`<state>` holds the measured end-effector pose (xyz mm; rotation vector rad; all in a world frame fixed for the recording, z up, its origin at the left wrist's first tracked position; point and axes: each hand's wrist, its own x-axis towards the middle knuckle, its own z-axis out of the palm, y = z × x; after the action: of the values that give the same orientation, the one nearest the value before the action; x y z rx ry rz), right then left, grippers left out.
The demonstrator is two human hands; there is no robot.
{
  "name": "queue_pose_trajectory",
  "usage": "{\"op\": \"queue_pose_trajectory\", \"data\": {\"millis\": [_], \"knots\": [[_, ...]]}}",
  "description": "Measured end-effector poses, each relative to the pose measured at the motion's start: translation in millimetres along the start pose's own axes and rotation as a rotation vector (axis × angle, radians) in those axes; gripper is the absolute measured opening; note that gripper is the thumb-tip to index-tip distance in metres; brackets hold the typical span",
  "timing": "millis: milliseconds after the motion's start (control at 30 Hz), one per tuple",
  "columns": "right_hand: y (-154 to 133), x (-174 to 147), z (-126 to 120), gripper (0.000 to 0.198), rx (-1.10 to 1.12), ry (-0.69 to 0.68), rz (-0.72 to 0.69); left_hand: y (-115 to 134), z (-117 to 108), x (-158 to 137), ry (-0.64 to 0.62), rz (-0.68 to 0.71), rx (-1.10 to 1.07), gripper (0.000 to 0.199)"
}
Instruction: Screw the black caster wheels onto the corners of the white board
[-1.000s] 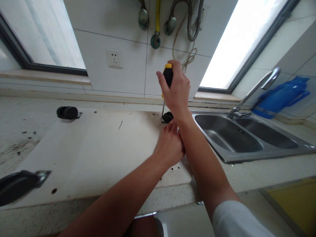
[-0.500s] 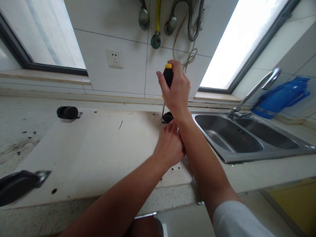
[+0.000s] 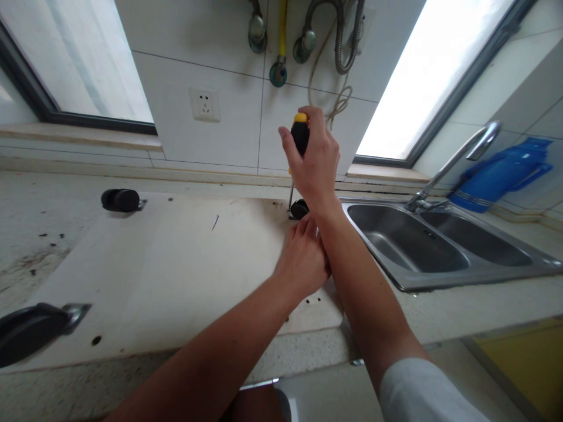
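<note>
Yellow and black, the screwdriver (image 3: 301, 136) is standing nearly upright at the flat white board's (image 3: 185, 269) far right corner, its slim metal shaft pointing down beside a black caster (image 3: 299, 208). We are grasping its chunky handle in our right hand's (image 3: 317, 158) fingers. Our left hand (image 3: 302, 255) is lying near the caster, partly behind our right forearm (image 3: 363, 275); we are unable to tell its fingers' hold. A steel sink (image 3: 398, 281) is sitting alongside.

On my right arm (image 3: 396, 328) I wear a pale short sleeve (image 3: 417, 387), and beyond this sleeve my forearm (image 3: 356, 264) and hand (image 3: 315, 161) are bare.
</note>
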<state>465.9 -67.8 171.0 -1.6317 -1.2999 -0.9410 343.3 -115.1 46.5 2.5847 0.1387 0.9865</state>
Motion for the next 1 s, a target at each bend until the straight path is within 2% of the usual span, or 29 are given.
{"op": "queue_pose_trajectory", "data": {"millis": [367, 1000], "knots": [[0.0, -0.5, 0.3, 0.059, 0.004, 0.028, -0.015, 0.4, -0.8, -0.6, -0.001, 0.01, 0.007, 0.068], [2.5, 0.1, 2.6, 0.04, 0.043, 0.05, 0.004, 0.1, -0.9, -0.3, -0.024, 0.005, 0.029, 0.072]]}}
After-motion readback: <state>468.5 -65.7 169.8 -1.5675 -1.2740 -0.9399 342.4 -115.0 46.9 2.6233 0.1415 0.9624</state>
